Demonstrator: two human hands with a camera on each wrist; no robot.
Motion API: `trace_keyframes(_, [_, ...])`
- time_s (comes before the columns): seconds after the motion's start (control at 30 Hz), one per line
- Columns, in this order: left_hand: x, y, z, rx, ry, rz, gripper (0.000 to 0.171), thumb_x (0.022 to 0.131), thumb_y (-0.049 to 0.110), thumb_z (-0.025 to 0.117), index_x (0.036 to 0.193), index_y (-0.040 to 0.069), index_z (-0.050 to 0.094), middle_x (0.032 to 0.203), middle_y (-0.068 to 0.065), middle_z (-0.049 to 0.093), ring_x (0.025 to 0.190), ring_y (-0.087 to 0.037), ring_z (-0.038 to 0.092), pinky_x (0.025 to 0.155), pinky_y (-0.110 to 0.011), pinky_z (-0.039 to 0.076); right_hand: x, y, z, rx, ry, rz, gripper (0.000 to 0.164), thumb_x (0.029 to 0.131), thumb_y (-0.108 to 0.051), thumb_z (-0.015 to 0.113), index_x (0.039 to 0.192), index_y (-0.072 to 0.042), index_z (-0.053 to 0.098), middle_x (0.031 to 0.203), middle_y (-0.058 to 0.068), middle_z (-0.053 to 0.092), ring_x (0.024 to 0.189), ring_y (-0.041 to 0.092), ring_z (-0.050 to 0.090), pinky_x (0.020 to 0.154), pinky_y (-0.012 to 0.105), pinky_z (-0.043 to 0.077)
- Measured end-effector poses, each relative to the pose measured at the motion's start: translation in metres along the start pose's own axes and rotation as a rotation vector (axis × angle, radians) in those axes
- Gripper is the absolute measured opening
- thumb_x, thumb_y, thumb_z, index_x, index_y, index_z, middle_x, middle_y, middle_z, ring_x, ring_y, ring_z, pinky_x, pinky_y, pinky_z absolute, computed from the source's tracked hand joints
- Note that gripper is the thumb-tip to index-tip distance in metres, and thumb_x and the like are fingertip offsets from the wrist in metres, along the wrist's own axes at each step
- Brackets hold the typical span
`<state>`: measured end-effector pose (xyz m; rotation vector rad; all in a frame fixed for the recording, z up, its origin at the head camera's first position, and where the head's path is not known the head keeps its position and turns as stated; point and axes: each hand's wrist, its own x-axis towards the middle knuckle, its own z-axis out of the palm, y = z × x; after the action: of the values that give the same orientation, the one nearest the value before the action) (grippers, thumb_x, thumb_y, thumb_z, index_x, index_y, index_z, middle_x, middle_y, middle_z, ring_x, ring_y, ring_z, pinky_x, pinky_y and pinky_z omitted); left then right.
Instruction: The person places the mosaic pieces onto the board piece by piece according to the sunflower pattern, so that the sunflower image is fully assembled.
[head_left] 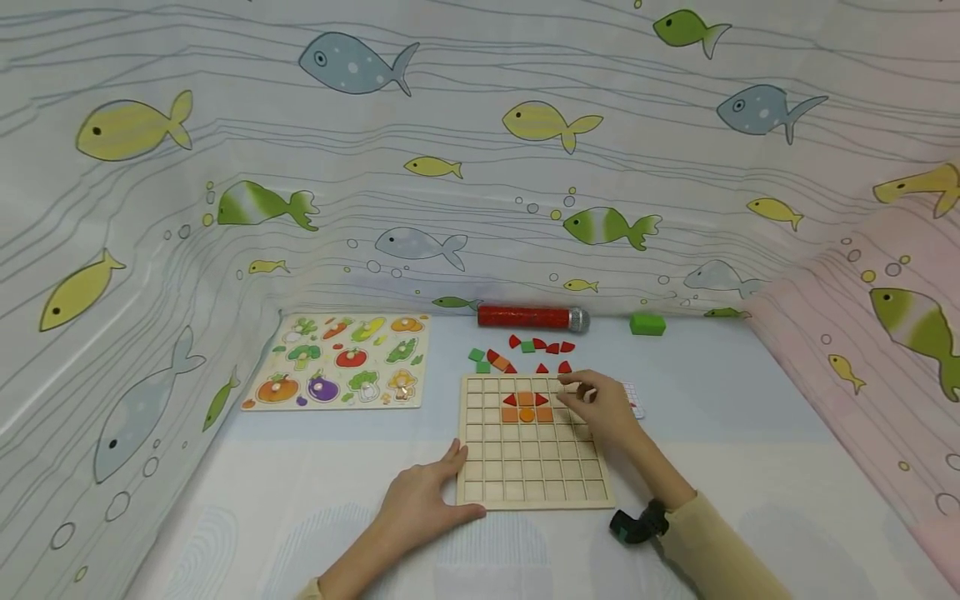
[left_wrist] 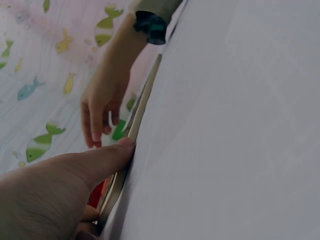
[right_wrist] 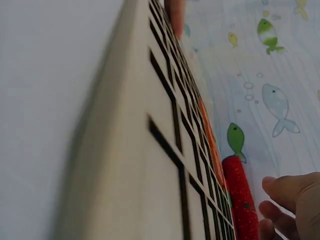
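Holding the near-left corner of the wooden grid board [head_left: 532, 475], the left hand [head_left: 423, 496] is bracing it between thumb and fingers in the head view. The right hand [head_left: 603, 408] is hovering by the far-right corner, thumb and forefinger parted, nothing visible between them. The board is lying flat on the cloth [head_left: 285, 500], bearing orange pieces [head_left: 545, 414] and red pieces [head_left: 510, 401] toward its far side; loose pieces [head_left: 567, 347] are lying just beyond.

From the left wrist, the thumb is resting against a thin, straight edge. The board is looking stiff and fairly light, probably apt to slide, so its corner is offering a sensible hold.

From the right wrist, bare fingertips are showing near the red microphone [right_wrist: 240, 200], beyond the grid. The pieces are looking light and hard; a fingertip pinch on opposite edges should suit them.
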<state>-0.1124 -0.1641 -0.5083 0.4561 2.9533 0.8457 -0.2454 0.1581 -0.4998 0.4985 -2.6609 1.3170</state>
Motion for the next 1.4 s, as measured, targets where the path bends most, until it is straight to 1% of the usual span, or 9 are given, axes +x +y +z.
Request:
trace_keyframes(0.13, [0.0,-0.001,0.001,0.0,0.0,0.005,0.096,0.078,0.065,0.085,0.151,0.008,0.059,0.156,-0.01,0.054,0.127,-0.035,0.068,0.096,-0.05,0.059,0.019,0.003,-0.009,-0.049,0.004,0.056,0.031,0.095,-0.017,0.081,0.123,-0.004,0.077,0.111,0.012,0.077,0.088,0.02,0.063,0.068,0.026,0.047])
trace_keyframes(0.27, [0.001,-0.001,0.002,-0.007,-0.004,0.007,0.095,0.079,0.065,0.085,0.151,0.007,0.06,0.156,-0.01,0.054,0.127,-0.035,0.068,0.096,-0.05,0.059,0.038,0.008,-0.012,-0.083,-0.002,0.08,0.03,0.096,-0.015,0.079,0.123,0.0,0.076,0.116,0.017,0.077,0.091,0.025,0.065,0.071,0.029,0.047])
trace_keyframes(0.43, [0.0,-0.002,0.001,-0.011,-0.003,0.008,0.095,0.079,0.065,0.085,0.151,0.007,0.06,0.156,-0.01,0.054,0.126,-0.035,0.068,0.095,-0.05,0.059,0.056,0.016,-0.004,-0.096,-0.043,0.089,0.028,0.097,-0.015,0.078,0.119,0.002,0.077,0.11,0.016,0.077,0.09,0.026,0.064,0.075,0.033,0.048])
trace_keyframes(0.57, [0.0,-0.001,0.001,-0.012,-0.006,0.002,0.095,0.079,0.066,0.084,0.151,0.008,0.059,0.156,-0.01,0.054,0.127,-0.035,0.068,0.096,-0.05,0.059,0.066,0.021,0.007,-0.1,-0.095,0.088,0.027,0.098,-0.018,0.076,0.119,0.0,0.078,0.106,0.013,0.076,0.089,0.022,0.063,0.076,0.032,0.051])
trace_keyframes(0.7, [0.0,0.001,0.001,-0.021,-0.009,0.0,0.096,0.08,0.066,0.084,0.151,0.007,0.059,0.157,-0.01,0.054,0.127,-0.034,0.068,0.097,-0.05,0.059,0.071,0.021,0.015,-0.115,-0.124,0.056,0.027,0.098,-0.017,0.076,0.119,-0.001,0.078,0.104,0.012,0.076,0.087,0.021,0.065,0.076,0.033,0.053])
trace_keyframes(0.83, [0.0,0.001,0.001,-0.02,-0.003,0.005,0.095,0.08,0.066,0.084,0.15,0.007,0.06,0.156,-0.01,0.055,0.126,-0.034,0.069,0.096,-0.05,0.059,0.074,0.018,0.019,-0.137,-0.118,0.025,0.023,0.097,-0.015,0.076,0.115,0.0,0.079,0.103,0.012,0.076,0.087,0.021,0.066,0.076,0.034,0.054])
trace_keyframes(1.0, [0.0,0.002,0.0,-0.011,-0.007,0.008,0.096,0.08,0.065,0.084,0.151,0.006,0.059,0.156,-0.011,0.055,0.125,-0.033,0.069,0.095,-0.049,0.059,0.079,0.015,0.022,-0.137,-0.103,-0.006,0.021,0.098,-0.012,0.075,0.113,0.002,0.079,0.105,0.015,0.078,0.089,0.025,0.068,0.078,0.041,0.057])
trace_keyframes(1.17, [0.0,0.001,-0.002,-0.013,-0.007,0.005,0.096,0.079,0.064,0.085,0.152,0.007,0.059,0.156,-0.011,0.054,0.125,-0.033,0.069,0.095,-0.049,0.059,0.082,0.015,0.023,-0.139,-0.107,0.013,0.024,0.096,-0.014,0.077,0.115,0.001,0.079,0.108,0.016,0.078,0.093,0.026,0.068,0.083,0.042,0.056])
trace_keyframes(1.4, [-0.001,0.0,-0.001,-0.009,0.004,0.009,0.096,0.079,0.065,0.085,0.151,0.007,0.059,0.156,-0.011,0.055,0.123,-0.034,0.07,0.094,-0.05,0.059,0.084,0.016,0.025,-0.148,-0.137,0.021,0.027,0.096,-0.013,0.078,0.118,0.002,0.078,0.112,0.017,0.076,0.091,0.026,0.064,0.08,0.039,0.053])
